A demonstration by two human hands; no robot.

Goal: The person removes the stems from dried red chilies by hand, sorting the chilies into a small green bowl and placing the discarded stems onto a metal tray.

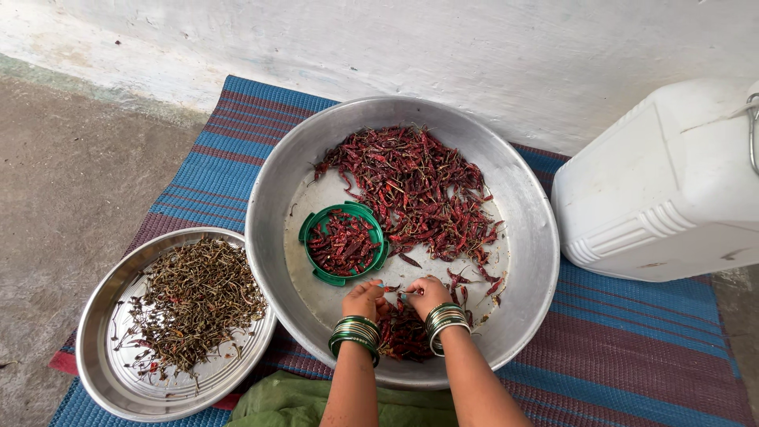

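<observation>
Left hand [364,299] and right hand [427,294] pinch one dried red chilli [393,293] together over the steel basin [273,237]; stems [194,300] fill a plate [103,372], yet a large heap of chillies [415,190] remains.

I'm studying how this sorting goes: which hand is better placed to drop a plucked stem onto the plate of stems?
Probably the left hand. The plate of stems lies on the left side, outside the big basin. The right hand would have to cross over the left. Both hands sit together at the chillies.
</observation>
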